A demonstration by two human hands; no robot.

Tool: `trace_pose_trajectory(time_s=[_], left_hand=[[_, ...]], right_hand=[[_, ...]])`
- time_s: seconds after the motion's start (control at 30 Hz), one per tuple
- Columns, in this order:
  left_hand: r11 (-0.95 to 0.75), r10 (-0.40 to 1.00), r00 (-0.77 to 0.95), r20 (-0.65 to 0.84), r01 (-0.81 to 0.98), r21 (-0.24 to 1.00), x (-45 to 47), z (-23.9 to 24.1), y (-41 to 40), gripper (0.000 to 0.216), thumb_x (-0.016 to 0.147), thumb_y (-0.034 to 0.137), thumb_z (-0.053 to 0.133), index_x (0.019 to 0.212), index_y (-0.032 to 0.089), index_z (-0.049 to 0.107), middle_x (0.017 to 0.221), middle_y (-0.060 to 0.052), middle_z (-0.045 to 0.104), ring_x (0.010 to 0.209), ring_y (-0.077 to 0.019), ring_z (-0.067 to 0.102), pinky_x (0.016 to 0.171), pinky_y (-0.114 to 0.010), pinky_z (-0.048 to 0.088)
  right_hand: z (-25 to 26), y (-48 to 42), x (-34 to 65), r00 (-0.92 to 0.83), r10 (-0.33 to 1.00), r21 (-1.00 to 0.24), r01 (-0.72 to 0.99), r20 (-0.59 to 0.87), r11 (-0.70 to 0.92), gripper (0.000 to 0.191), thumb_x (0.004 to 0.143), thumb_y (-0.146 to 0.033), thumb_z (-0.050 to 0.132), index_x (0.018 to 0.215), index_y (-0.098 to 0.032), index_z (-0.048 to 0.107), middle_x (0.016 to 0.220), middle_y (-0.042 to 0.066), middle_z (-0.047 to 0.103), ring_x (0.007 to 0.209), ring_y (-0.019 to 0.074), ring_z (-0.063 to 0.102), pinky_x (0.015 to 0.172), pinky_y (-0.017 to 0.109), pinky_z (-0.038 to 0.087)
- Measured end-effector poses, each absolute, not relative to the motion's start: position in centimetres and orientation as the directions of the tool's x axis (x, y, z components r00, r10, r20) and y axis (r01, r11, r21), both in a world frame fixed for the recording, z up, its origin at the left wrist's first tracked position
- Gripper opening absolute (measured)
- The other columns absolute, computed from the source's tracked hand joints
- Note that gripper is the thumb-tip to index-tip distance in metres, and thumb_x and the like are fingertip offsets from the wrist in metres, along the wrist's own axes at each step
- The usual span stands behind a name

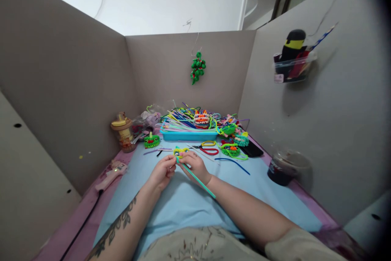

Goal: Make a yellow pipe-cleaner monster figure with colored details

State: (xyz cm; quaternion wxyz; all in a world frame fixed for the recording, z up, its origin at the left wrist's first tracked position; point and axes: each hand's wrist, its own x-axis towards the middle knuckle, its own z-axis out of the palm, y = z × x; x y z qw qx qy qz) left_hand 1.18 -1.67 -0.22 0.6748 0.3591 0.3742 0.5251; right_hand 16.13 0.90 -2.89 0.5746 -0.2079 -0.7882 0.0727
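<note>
Beige shirt (226,242), dark line print (191,249); leafy tattoo (125,218), left forearm (143,216).

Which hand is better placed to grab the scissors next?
Likely the right hand: the scissors lie just beyond it. The left hand is farther away, though both are at the teal stem.

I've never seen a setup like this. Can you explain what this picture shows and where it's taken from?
There's no robot here, just a person's bare left hand and right hand. One camera, worn on the head, looks forward and down.

The fingertips of both hands pinch a turquoise stem near its upper end, with a small yellow piece right beside them.

On the blue cloth beyond lie scissors and a blue tray heaped with colourful stems. A glue gun lies to the left.
</note>
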Motion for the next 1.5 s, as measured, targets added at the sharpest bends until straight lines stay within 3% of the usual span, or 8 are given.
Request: trace_pose_trajectory(time_s=[0.23,0.43,0.7,0.9,1.1,1.3,1.5], left_hand=[[0.123,0.978,0.196,-0.068,-0.281,0.952,0.9,0.3,-2.2,0.02,0.064,0.027,0.067,0.067,0.014,0.052,0.061,0.001,0.054,0.045,-0.0035,0.036,0.038,-0.015,0.016],[0.035,0.976,0.219,-0.009,-0.112,0.993,0.8,0.4,-2.4,0.024,0.065,0.034,0.068,0.066,0.014,0.055,0.061,0.0,0.056,0.044,-0.0048,0.033,0.041,-0.019,0.016],[-0.061,0.953,0.298,0.058,0.003,0.998,0.9,0.3,-2.6,0.03,0.068,0.042,0.065,0.063,0.014,0.055,0.05,0.005,0.045,0.043,-0.0054,0.032,0.042,-0.02,0.018],[-0.031,0.953,0.297,0.06,-0.102,0.994,0.9,0.7,-2.7,0.036,0.065,0.036,0.071,0.092,0.016,0.058,0.067,0.001,0.054,0.048,-0.0056,0.04,0.042,-0.018,0.023],[-0.01,0.948,0.317,0.022,-0.039,0.999,0.9,0.3,-2.4,0.03,0.063,0.035,0.073,0.077,0.015,0.056,0.055,0.004,0.052,0.043,-0.0059,0.044,0.039,-0.017,0.024],[0.004,0.942,0.336,0.001,-0.014,1.0,1.1,0.0,-2.5,0.028,0.062,0.031,0.073,0.077,0.015,0.057,0.055,0.003,0.056,0.049,-0.01,0.055,0.04,-0.017,0.031],[0.067,0.956,0.291,-0.045,-0.067,0.995,1.4,-0.4,-2.2,0.03,0.058,0.032,0.076,0.076,0.012,0.061,0.056,0.001,0.059,0.049,-0.0096,0.055,0.05,-0.02,0.04]], right_hand=[[-1.3,1.1,17.2,-0.246,0.667,-0.67,0.082,0.703,0.737,0.007,0.075,-0.023,0.064,0.08,-0.02,0.067,0.081,0.005,0.065,0.08,0.0166,0.06,0.074,0.03,0.05],[-0.8,1.7,18.0,-0.354,0.802,-0.868,-0.063,0.481,0.493,0.014,0.069,-0.03,0.068,0.076,-0.018,0.068,0.081,0.002,0.061,0.05,0.0072,0.052,0.046,0.02,0.046],[-0.9,1.9,17.9,-0.365,0.82,-0.897,-0.151,0.44,0.414,0.017,0.064,-0.03,0.071,0.072,-0.016,0.067,0.078,0.001,0.059,0.048,0.0056,0.05,0.043,0.019,0.043],[-0.4,2.3,18.7,-0.522,0.739,-0.891,-0.095,0.425,0.445,0.018,0.067,-0.034,0.069,0.074,-0.017,0.068,0.075,0.001,0.059,0.049,0.0073,0.051,0.045,0.021,0.043],[-1.0,2.6,18.5,-0.572,0.629,-0.791,-0.059,0.527,0.609,0.017,0.067,-0.036,0.071,0.072,-0.02,0.07,0.074,0.001,0.056,0.078,0.0154,0.057,0.074,0.03,0.047],[-1.2,2.7,18.5,-0.56,0.649,-0.808,-0.066,0.516,0.585,0.019,0.065,-0.039,0.072,0.071,-0.021,0.07,0.08,0.001,0.054,0.081,0.0157,0.057,0.074,0.03,0.047],[-0.6,1.9,18.1,-0.429,0.7,-0.787,-0.044,0.571,0.615,0.018,0.066,-0.035,0.072,0.07,-0.018,0.066,0.079,0.002,0.054,0.077,0.0149,0.056,0.071,0.029,0.047]])
